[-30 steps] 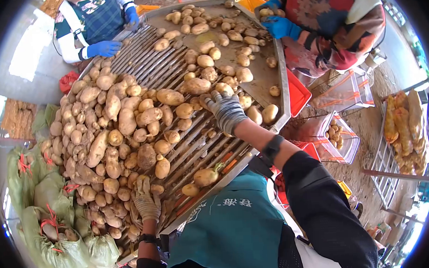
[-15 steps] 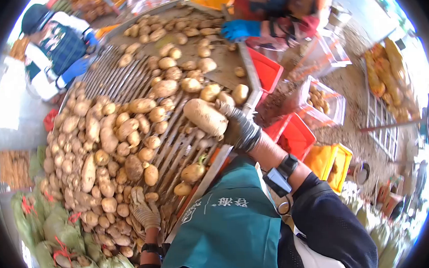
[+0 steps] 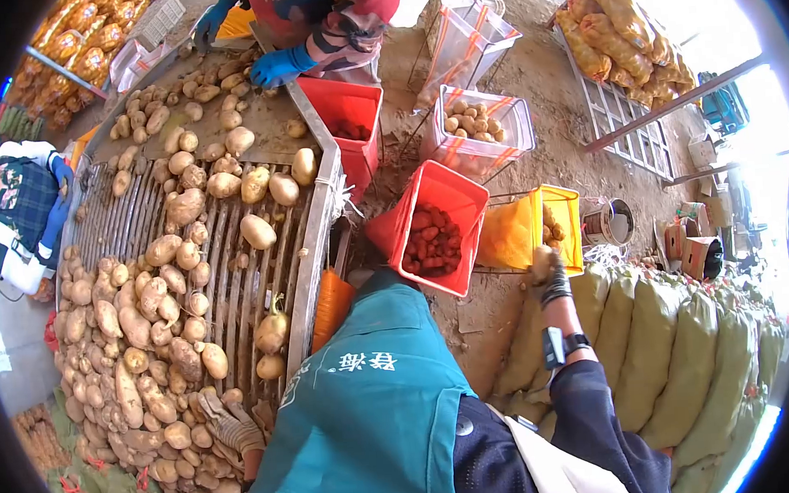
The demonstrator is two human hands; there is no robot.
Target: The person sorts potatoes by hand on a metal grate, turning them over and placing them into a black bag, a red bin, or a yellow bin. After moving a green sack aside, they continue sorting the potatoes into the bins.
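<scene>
My right hand (image 3: 553, 283), in a dark glove, is closed on a large potato (image 3: 543, 264) at the near rim of a yellow bin (image 3: 574, 224), which has potatoes inside. My left hand (image 3: 232, 425), in a pale striped glove, rests at the near edge of the potato pile (image 3: 141, 349) on the slatted table; its fingertips are hard to make out among the potatoes. Beside it on the slats lie a sprouted potato (image 3: 272, 331) and several loose ones.
Red bins (image 3: 445, 190) and a clear bin of potatoes (image 3: 513, 124) stand right of the table's metal edge (image 3: 320, 188). A co-worker's blue-gloved hand (image 3: 280, 67) touches the table's far end; another person (image 3: 22, 212) is at left. Green sacks (image 3: 676, 348) line the right.
My right hand has carried the large potato from over the slatted table to the yellow bin on the right. The view has turned rightward. My left hand remains by the pile.
</scene>
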